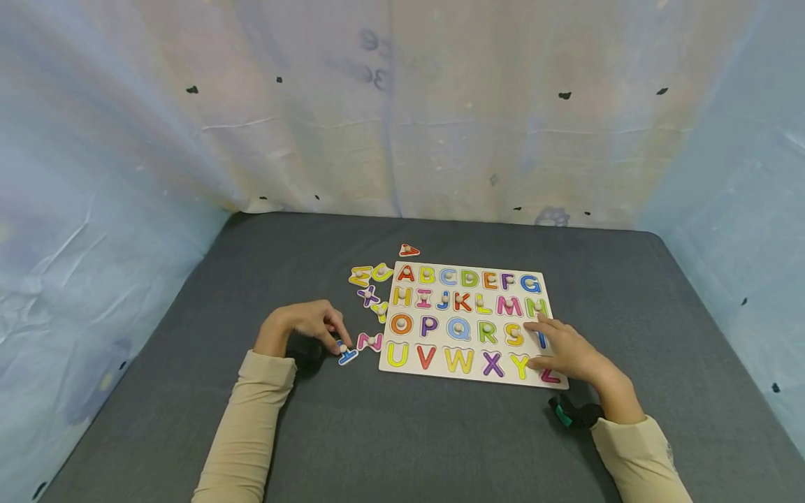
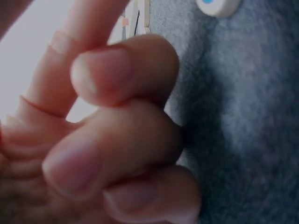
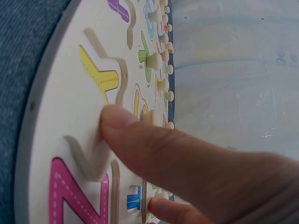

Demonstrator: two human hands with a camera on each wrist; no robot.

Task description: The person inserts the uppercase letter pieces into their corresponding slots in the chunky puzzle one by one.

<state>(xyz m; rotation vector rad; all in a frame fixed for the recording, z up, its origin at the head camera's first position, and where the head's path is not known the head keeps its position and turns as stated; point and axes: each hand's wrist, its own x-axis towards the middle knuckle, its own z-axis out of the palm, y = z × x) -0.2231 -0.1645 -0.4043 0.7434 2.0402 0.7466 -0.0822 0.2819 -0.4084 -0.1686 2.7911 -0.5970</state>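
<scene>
Near the board's left edge, my left hand (image 1: 312, 323) pinches the top of a blue letter T puzzle piece (image 1: 348, 358) with thumb and index finger. In the left wrist view the other fingers (image 2: 126, 144) are curled, and only a bit of the blue piece (image 2: 217, 6) shows. A wooden alphabet puzzle board (image 1: 410, 353) lies flat on the table. My right hand (image 1: 575, 355) rests on its right side, partly covering the T and Z recesses. Seen from the right wrist, the thumb (image 3: 140, 140) touches the board between the Y (image 3: 100, 77) and Z (image 3: 70, 196) recesses.
Left of the board lie loose letter pieces: a pink N (image 1: 370, 341), a yellow Y (image 1: 380, 311), a purple X (image 1: 368, 296), a yellow W or M shape (image 1: 360, 276) and a yellow U (image 1: 381, 272). A red V piece (image 1: 409, 250) lies behind the board. The table (image 1: 440, 440) is grey.
</scene>
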